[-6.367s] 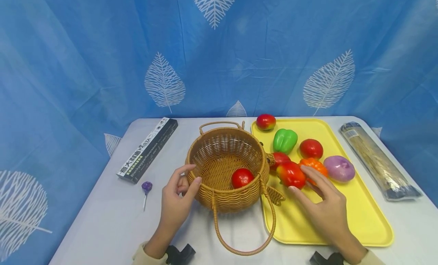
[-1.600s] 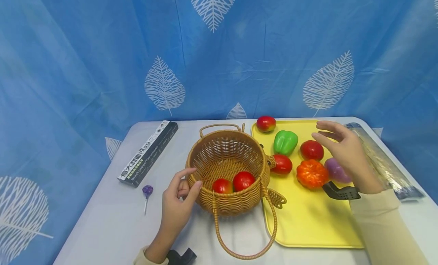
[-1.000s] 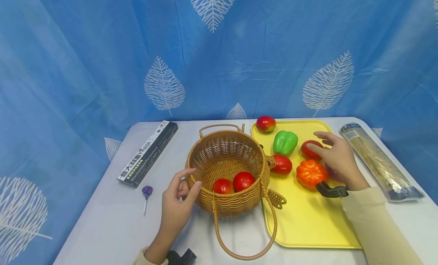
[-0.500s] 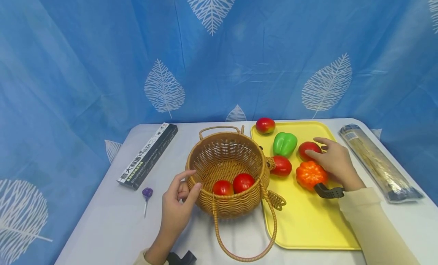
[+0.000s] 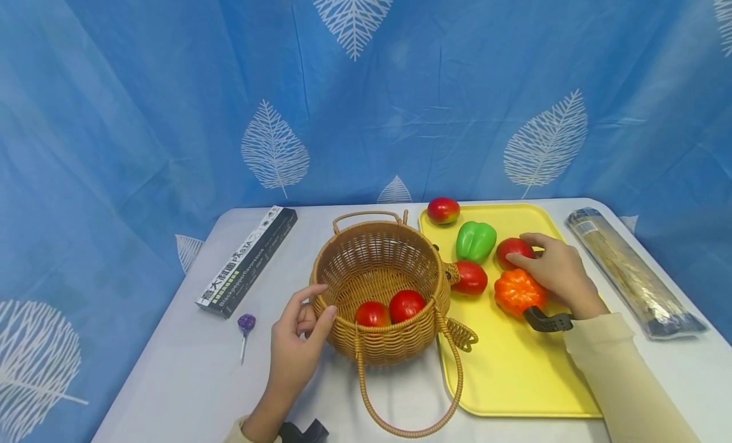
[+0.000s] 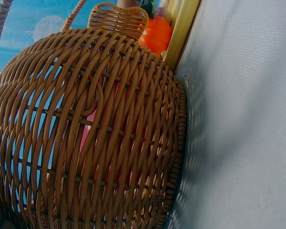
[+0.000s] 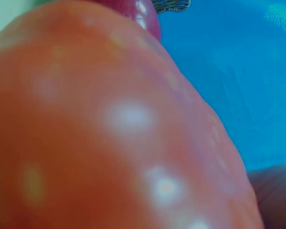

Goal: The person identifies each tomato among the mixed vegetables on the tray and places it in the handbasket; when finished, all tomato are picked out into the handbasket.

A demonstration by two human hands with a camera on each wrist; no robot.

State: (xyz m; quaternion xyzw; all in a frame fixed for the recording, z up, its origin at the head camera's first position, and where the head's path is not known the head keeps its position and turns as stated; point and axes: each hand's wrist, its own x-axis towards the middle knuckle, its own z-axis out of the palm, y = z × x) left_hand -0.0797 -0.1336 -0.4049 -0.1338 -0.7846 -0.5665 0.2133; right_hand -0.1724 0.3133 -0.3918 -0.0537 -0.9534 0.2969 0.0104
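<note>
A brown wicker basket (image 5: pixel 382 341) stands mid-table, its looped handle drooping toward me. Two red fruits lie inside it: a tomato (image 5: pixel 407 305) and a smaller red fruit (image 5: pixel 373 314). My left hand (image 5: pixel 297 338) grips the basket's left rim, index finger over the edge and thumb outside. On the yellow tray (image 5: pixel 515 379), my right hand (image 5: pixel 557 268) holds another red tomato (image 5: pixel 513 253) between thumb and fingers. An orange pumpkin (image 5: pixel 519 293) sits just below that hand and fills most of the right wrist view. The left wrist view shows mainly the basket's woven wall (image 6: pixel 100 129).
A green bell pepper (image 5: pixel 476 241) and red fruits (image 5: pixel 443 210) lie on the tray, one (image 5: pixel 470 278) against the basket's side. A noodle packet (image 5: pixel 635 274) lies at far right. Left of the basket are a pasta box (image 5: pixel 248 262) and a purple lollipop (image 5: pixel 246 323).
The red-yellow fruit my right hand held earlier is now in the basket. That hand went to the tray, closed on the tomato and shifted it slightly left. My left hand stayed put.
</note>
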